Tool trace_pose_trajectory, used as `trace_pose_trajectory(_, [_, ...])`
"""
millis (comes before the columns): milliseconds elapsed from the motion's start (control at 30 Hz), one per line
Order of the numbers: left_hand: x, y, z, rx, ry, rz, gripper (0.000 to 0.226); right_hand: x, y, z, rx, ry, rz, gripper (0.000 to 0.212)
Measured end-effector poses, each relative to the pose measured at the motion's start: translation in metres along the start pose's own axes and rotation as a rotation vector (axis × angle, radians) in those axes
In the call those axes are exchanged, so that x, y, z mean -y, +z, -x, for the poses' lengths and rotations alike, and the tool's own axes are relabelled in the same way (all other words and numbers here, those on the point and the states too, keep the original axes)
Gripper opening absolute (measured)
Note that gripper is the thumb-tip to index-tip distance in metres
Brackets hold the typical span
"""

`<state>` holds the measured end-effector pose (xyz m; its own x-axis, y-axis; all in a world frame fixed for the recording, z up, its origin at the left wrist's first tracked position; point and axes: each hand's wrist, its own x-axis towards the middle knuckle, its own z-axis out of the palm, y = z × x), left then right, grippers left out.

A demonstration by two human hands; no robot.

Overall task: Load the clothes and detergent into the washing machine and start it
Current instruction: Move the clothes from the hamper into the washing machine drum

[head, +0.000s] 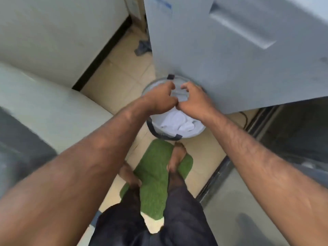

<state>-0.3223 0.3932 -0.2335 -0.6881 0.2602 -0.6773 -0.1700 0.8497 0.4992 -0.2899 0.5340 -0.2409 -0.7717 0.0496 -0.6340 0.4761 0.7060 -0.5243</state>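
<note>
At twelve to three o'clock I see a big pale grey metal cabinet with a recessed handle [239, 41]; I can't tell whether this is the washing machine. A rounded white appliance top [44, 107] fills nine o'clock. Pale beige floor tiles [120, 71] run between them, with a green artificial-grass mat [156, 174] at six o'clock under bare feet.

Just above centre, against the foot of the cabinet, stands the round white fabric laundry basket with dark trim [170, 134]. In it lies the load: a heap of white crumpled clothes [177, 121]. A small dark grey rag [142, 47] lies alone on the tiles at eleven o'clock.

My left hand [160, 98] and right hand [193, 99] are over the basket mouth, knuckles nearly touching, fingers curled. Both look closed on a fold of pale cloth between them, though blur keeps me from being sure how much cloth each hand has.

I judge the clothes light, soft and limp: they will sag, trail and shed loose pieces if I pinch only an edge. The better hold is deep, scooping under the heap from both sides and bunching it against itself. The basket itself looks soft-walled and may collapse or tip if I drag on it, so I lift the cloth straight upward.
</note>
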Motion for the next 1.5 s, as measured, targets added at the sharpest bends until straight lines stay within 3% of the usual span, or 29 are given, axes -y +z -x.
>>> trace_pose_trajectory(300, [0.111, 0.178, -0.17, 0.168, -0.199, -0.033, 0.063, -0.179, 0.13, -0.149, 0.215, 0.165, 0.134, 0.084])
trace_pose_trajectory(533, [0.169, 0.26, -0.269, 0.247, -0.251, -0.18, 0.07, -0.264, 0.203, -0.254, 0.278, 0.113, 0.376, 0.101])
trace_pose_trajectory(700, [0.2, 0.297, -0.321, 0.319, -0.333, -0.218, 0.097, -0.302, 0.247, -0.301, 0.365, 0.19, 0.607, 0.137])
trace_pose_trajectory(900, [0.238, 0.327, -0.356, 0.374, -0.41, -0.258, 0.139, -0.314, 0.284, -0.332, 0.361, 0.224, 0.613, 0.151])
trace_pose_trajectory(1100, [0.267, 0.349, -0.373, 0.344, -0.395, -0.091, 0.142, -0.324, 0.301, -0.351, 0.304, 0.144, 0.593, 0.134])
trace_pose_trajectory(1267, [0.272, 0.373, -0.376, 0.249, -0.382, 0.107, 0.129, -0.336, 0.313, -0.36, 0.167, 0.077, 0.623, 0.098])
trace_pose_trajectory(1500, [0.263, 0.37, -0.368, 0.092, -0.427, 0.534, 0.098, -0.329, 0.314, -0.359, 0.025, 0.097, 0.394, 0.059])
